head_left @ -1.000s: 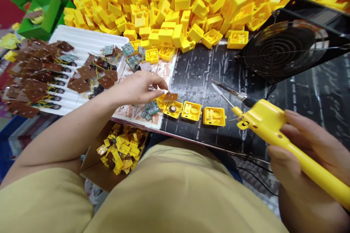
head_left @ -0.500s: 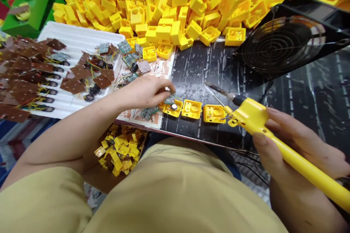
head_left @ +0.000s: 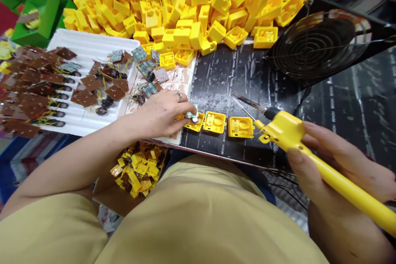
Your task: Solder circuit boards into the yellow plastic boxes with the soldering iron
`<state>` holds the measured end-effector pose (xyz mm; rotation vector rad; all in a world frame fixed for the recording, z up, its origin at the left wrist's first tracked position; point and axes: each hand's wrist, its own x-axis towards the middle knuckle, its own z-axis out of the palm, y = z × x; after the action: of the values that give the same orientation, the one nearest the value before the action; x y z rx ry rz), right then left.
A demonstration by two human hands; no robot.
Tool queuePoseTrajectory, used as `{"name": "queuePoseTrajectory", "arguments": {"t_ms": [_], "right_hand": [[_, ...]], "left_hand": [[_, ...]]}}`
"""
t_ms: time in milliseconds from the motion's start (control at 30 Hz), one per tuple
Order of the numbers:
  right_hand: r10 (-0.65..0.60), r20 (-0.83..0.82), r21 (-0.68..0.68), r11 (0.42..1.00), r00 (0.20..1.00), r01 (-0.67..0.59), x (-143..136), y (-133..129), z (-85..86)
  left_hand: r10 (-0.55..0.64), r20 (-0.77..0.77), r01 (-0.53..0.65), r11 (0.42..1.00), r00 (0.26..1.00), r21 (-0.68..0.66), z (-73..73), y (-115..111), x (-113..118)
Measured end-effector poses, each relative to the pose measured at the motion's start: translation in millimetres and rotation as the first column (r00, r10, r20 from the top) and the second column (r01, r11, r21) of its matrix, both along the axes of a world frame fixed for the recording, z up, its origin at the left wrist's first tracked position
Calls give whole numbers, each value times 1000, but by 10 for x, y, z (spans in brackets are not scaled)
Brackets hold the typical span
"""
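My left hand (head_left: 168, 113) pinches a small green circuit board (head_left: 192, 111) at the leftmost of three open yellow cases. A round silver part (head_left: 194, 120) sits in that leftmost case (head_left: 199, 126). To its right lie the middle case (head_left: 214, 122) and the right case (head_left: 240, 127), both open side up near the table's front edge. My right hand (head_left: 318, 152) is wrapped round a yellow soldering iron (head_left: 283, 130), whose metal tip points left above the black table, beyond the cases.
A large heap of yellow cases (head_left: 185, 29) fills the back. A black fan (head_left: 318, 41) stands at the back right. Brown boards with wires (head_left: 34, 86) lie on a white ridged tray (head_left: 93, 43) at left. Below the table edge is a cardboard box (head_left: 108, 192) of yellow parts.
My left hand has closed on the green board at the leftmost case, its fingers lower than before. The right hand and iron are nearly still. The view has shifted slightly.
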<state>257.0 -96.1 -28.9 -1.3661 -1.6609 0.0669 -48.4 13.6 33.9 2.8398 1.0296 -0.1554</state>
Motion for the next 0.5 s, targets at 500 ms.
{"name": "queuePoseTrajectory", "arguments": {"t_ms": [500], "right_hand": [[-7, -155, 8, 1000, 988, 8, -91, 21, 52]], "left_hand": [[-103, 164, 115, 991, 981, -67, -2, 90, -170]]}}
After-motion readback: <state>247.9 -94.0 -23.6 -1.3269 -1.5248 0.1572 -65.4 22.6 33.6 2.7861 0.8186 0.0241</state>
